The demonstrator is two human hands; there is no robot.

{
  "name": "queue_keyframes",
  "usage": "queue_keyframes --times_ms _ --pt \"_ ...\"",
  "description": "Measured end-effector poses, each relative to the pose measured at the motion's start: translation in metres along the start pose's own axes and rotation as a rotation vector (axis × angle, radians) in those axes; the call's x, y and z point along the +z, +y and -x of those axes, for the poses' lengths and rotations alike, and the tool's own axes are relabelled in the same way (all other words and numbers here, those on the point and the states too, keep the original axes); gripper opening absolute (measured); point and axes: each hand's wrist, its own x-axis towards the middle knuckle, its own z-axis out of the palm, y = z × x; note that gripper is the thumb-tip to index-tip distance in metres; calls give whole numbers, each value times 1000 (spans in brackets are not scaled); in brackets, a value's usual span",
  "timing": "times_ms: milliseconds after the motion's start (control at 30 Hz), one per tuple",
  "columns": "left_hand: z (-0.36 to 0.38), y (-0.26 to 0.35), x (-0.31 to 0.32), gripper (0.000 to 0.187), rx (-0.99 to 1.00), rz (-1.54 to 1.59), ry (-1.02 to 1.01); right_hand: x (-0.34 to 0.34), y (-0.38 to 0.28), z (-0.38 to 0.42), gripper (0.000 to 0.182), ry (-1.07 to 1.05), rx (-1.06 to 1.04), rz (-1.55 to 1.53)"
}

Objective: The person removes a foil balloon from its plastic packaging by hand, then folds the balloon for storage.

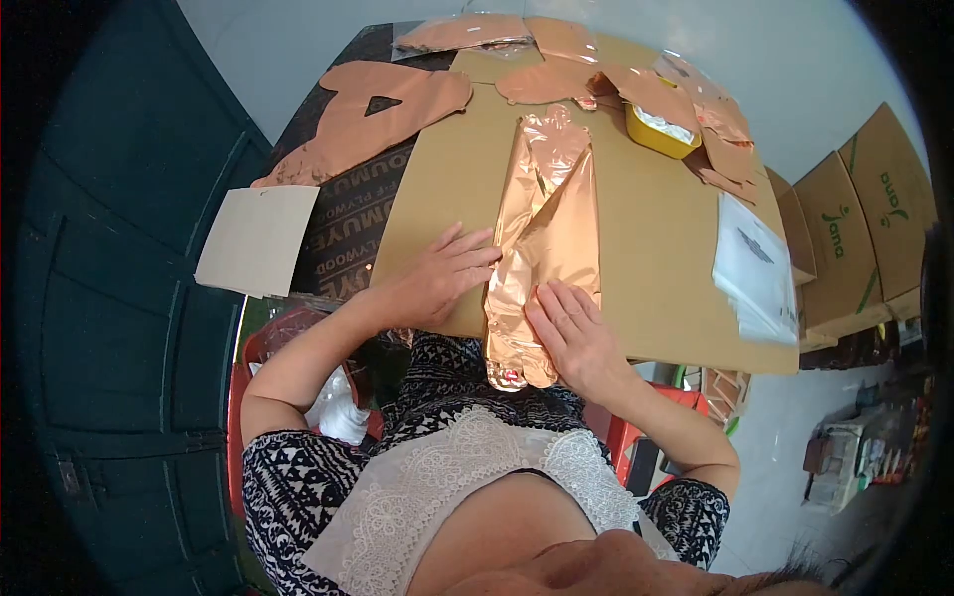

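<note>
A shiny rose-gold foil balloon point(561, 233), folded into a long narrow strip, lies on the cardboard sheet point(661, 288) in front of me. Its lower end reaches past the front edge of the sheet, with a small red mark there. My left hand point(447, 273) rests beside the strip, its outstretched fingertips touching the left edge. Flat on the lower right part of the foil lies my right hand point(574, 333), fingers extended. Neither hand grips anything. A loose flap crosses the strip diagonally at its middle.
A flat A-shaped foil balloon point(397, 104) lies at the back left, above a pale card stack point(256, 238). More foil pieces point(547, 81) and a yellow container point(664, 139) are at the back. Clear plastic bags point(752, 263) lie right, near cardboard boxes point(845, 228).
</note>
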Motion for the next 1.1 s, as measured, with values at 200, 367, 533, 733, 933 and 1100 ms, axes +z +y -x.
queue_keyframes --times_ms 200,367,533,733,933,1100 --pt "-6 -2 0 45 -52 158 -5 -1 -2 1 52 50 -27 -42" --pt "-15 2 1 55 -94 258 69 -8 -1 0 47 63 14 -167" --pt "-25 24 -12 55 -61 123 82 -20 0 -3 49 76 77 -323" --pt "-38 23 -8 33 57 51 157 -33 3 -6 48 75 60 -341" --pt "-43 18 -1 17 176 -50 235 -37 1 -7 46 90 39 -345" --pt "-36 17 10 14 207 -52 209 -38 0 -5 47 83 5 -334"
